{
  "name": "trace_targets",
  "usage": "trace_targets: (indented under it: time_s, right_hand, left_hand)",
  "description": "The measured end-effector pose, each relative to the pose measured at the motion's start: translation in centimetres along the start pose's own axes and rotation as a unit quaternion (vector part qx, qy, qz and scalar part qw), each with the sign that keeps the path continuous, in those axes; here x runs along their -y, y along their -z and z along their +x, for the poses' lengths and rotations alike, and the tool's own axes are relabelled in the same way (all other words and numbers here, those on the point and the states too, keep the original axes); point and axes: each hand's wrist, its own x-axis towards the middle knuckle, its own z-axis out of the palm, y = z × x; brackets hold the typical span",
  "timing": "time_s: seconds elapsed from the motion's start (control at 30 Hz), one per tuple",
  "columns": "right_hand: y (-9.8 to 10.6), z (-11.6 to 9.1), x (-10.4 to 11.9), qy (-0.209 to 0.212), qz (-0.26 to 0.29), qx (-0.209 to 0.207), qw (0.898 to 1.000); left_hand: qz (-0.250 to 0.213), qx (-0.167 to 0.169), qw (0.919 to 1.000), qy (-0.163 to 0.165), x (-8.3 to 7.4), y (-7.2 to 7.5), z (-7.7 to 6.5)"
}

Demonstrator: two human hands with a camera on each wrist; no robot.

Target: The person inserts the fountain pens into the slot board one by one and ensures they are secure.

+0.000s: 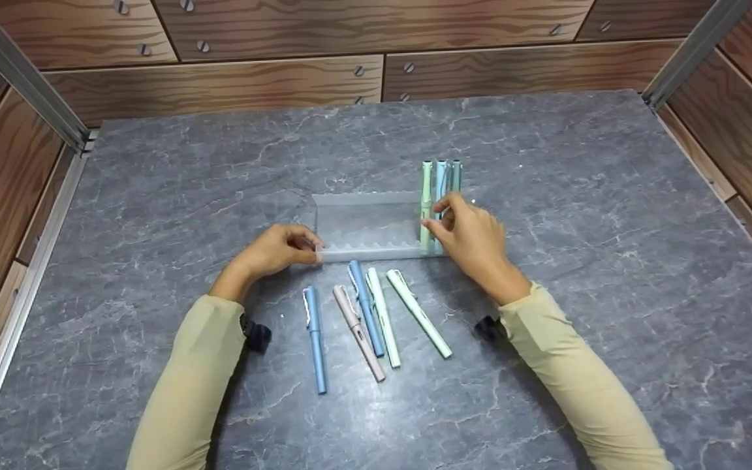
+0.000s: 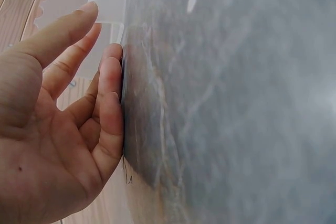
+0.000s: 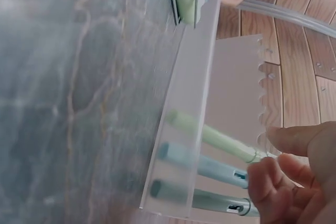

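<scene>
A clear pen rack with a notched edge lies across the middle of the table. Three pens lean side by side at its right end: light green, light blue and dark green. My right hand is at these pens, its thumb and index finger apart on either side of the light green one. At the rack's front left corner, my left hand touches the end with thumb and fingertips, its other fingers loosely bent near the tabletop.
In front of the rack lie several loose pens: a blue pen, a taupe pen, another blue pen, a pale green pen and a second pale green pen. Wood-patterned panels border the marbled table.
</scene>
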Motion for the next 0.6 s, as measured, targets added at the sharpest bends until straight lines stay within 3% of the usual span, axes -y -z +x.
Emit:
trace_targets:
  time_s: [0.23,0.6]
  right_hand:
    - [0.5,-1.4,-0.3,-0.007,0.045,0.086,0.995]
    - [0.9,-2.8,-0.6,0.005,0.096,0.234,0.968]
  left_hand:
    - [-0.005,0.0,1.0,-0.002,0.0,-0.1,0.0]
    - [-0.004,0.004,1.0,-0.005,0.0,0.0,0.1]
